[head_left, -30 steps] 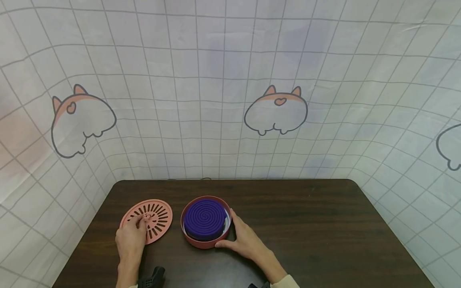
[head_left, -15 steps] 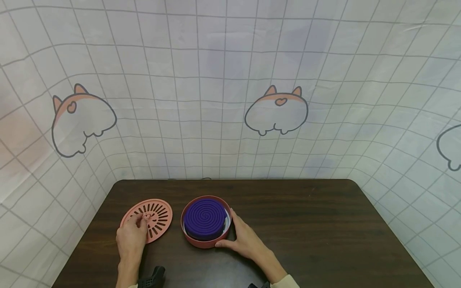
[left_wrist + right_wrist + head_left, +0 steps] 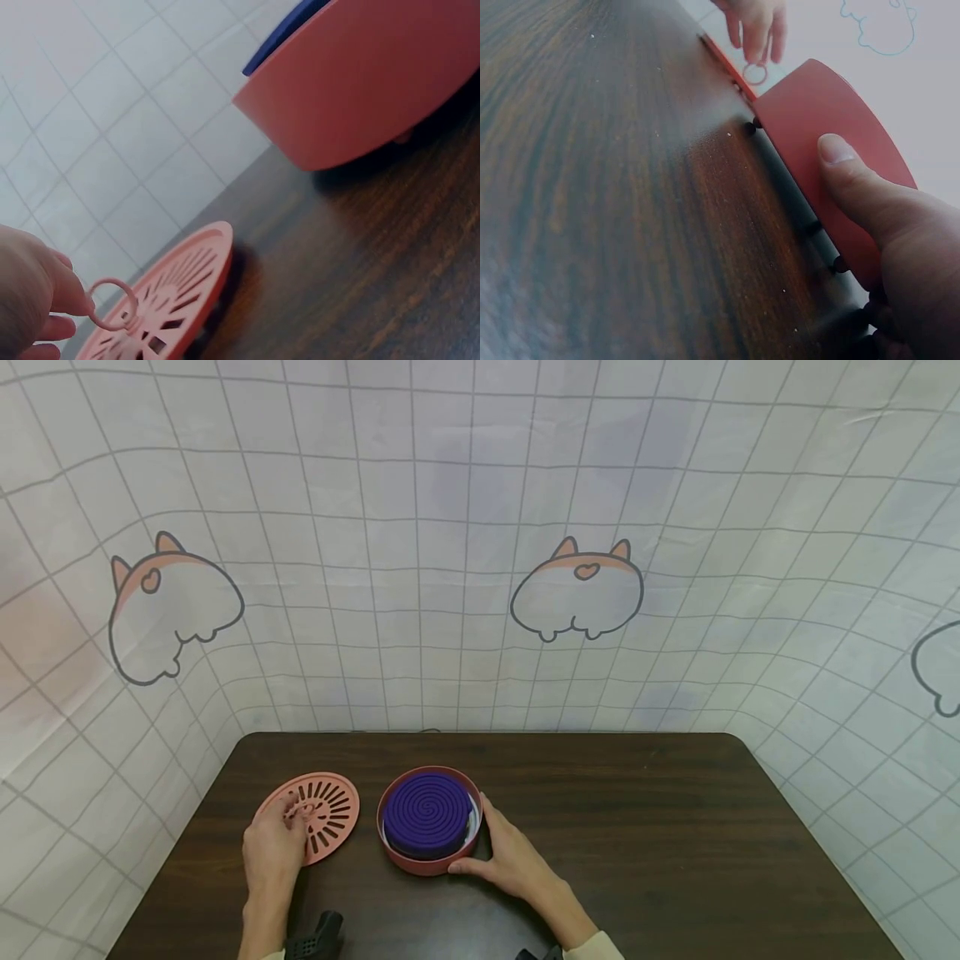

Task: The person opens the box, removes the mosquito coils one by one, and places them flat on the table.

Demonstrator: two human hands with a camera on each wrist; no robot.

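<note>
My left hand [image 3: 273, 852] pinches the small ring handle [image 3: 112, 304] of a round pink slotted lid [image 3: 337, 814], at the table's left side. The ring stands up from the lid's middle. Next to it, a round red mosquito coil box [image 3: 422, 867] holds a stack of dark purple mosquito coils [image 3: 427, 814], with something white showing beside the stack. My right hand [image 3: 517, 860] grips the box's right side, the thumb [image 3: 840, 154] on the near wall. Small feet [image 3: 838, 264] show under the box in the right wrist view. The rest of my right fingers are hidden behind it.
Everything rests on a dark brown wood-grain table [image 3: 637, 835]. A white gridded cloth [image 3: 420, 568] with cartoon drawings surrounds its back and sides. A black wrist device [image 3: 318, 937] sits at my left wrist.
My left fingertips have shifted slightly at the lid's ring, and the lid's left edge has moved a little to the right. My right hand and the box stay in place.
</note>
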